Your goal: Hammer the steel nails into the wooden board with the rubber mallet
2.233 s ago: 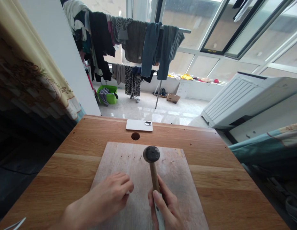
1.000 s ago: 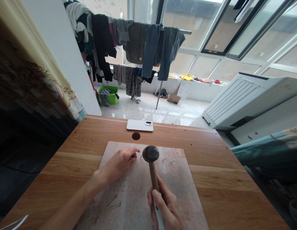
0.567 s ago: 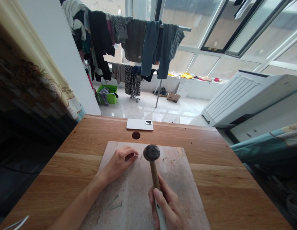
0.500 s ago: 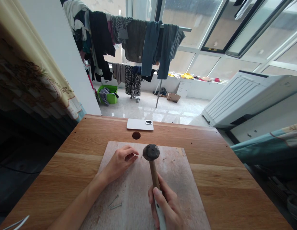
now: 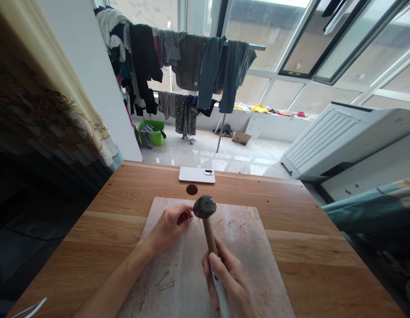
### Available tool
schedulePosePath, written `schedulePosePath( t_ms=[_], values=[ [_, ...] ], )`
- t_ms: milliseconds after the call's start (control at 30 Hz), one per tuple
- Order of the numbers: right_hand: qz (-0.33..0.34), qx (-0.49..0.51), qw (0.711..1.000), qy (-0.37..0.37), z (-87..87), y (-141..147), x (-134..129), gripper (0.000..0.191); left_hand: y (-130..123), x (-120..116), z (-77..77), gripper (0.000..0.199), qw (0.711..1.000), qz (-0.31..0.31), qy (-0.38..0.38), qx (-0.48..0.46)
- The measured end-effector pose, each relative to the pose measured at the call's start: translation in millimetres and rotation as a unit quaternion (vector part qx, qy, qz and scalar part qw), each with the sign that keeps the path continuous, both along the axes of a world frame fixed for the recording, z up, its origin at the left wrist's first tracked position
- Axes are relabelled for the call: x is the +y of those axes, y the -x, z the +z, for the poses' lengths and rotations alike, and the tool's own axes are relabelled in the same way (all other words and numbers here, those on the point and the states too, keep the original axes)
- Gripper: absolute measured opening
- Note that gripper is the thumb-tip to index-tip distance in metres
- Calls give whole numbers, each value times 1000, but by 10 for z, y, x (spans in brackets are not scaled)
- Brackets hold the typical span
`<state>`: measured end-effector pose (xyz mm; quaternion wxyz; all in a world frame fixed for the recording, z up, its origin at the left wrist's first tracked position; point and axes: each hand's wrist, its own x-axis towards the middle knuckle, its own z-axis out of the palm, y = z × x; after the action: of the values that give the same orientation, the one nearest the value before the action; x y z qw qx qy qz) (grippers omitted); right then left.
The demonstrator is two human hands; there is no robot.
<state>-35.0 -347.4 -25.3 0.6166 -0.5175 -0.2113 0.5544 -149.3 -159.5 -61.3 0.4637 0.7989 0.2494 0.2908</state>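
My right hand is wrapped round the handle of a hammer, whose dark head is raised over the board near my left fingertips. With thumb and fingers pinched together, my left hand is at the far left part of the board, on what looks like a small nail, mostly hidden by the fingers. To the right of the hammer head, several nails stand in a row in the wooden board. Two loose nails lie on the board near my left forearm.
The board lies on a wooden table. Beyond it are a round hole and a white phone. A white cable lies at the near left. Past the table stand a clothes rack with laundry and a green basket.
The hammer head has shifted slightly left, closer to my left fingertips. My left hand stays pinched at nearly the same spot on the board. The whole view has shifted a little.
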Motion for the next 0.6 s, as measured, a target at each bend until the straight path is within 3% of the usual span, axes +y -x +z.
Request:
schedulePosePath(
  t_ms=[133,600],
  values=[
    [8,1,1000,-5,-100,11,-25,68,-5,6,-7,24,1000,4,-3,-4],
    [24,-14,999,-16,-127,51,-71,69,6,-4,54,27,1000,7,-2,8]
  ],
)
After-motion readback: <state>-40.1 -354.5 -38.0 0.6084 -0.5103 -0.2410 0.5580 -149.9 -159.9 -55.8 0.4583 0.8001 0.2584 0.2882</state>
